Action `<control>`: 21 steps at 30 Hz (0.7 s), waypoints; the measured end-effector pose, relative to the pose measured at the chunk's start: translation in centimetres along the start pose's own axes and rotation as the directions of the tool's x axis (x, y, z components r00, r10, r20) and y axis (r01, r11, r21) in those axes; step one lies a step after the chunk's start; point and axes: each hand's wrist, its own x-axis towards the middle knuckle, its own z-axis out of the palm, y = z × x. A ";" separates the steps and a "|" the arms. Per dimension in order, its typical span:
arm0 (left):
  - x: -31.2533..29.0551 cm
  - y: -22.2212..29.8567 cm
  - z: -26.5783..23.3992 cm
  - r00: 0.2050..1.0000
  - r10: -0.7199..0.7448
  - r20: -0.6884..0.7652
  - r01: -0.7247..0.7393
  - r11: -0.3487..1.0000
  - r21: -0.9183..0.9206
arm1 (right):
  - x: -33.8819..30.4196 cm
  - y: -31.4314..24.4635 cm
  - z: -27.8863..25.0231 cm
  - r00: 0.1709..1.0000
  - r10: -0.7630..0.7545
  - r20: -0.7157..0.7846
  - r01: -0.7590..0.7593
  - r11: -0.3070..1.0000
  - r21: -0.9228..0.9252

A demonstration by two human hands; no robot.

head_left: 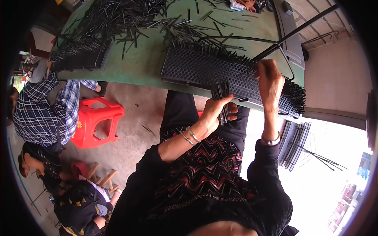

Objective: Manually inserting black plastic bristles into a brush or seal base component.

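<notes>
My left hand (214,112) is closed around a bundle of thin black sticks (221,89), held upright just off the near edge of the table. In front of it lies a long dark board full of small holes (197,63). Many black sticks (293,94) stand in the holes along the board's far side and right end. My right hand (271,82) is over the right part of the board, thumb and fingers pinched together. What sits between those fingertips, if anything, is hidden.
Loose black sticks (126,15) lie heaped on the green table (134,70). A second filled board (82,59) is at the left. Black metal rods (303,27) reach over the right side. A red stool (96,122) and other people (43,108) are at the left.
</notes>
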 end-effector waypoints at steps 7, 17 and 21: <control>0.1 0.0 0.7 0.997 0.076 0.033 -0.080 0.990 0.120 | 2.3 3.2 2.8 0.936 -0.303 -0.179 0.270 0.945 -0.185; -0.2 1.0 0.9 0.991 0.106 0.084 -0.113 0.990 0.090 | 2.5 2.3 2.9 0.953 -0.280 -0.114 0.263 0.954 -0.142; -0.4 1.0 1.1 0.994 0.078 0.082 -0.084 0.993 0.086 | 2.0 1.6 2.9 0.954 -0.288 -0.077 0.283 0.956 -0.074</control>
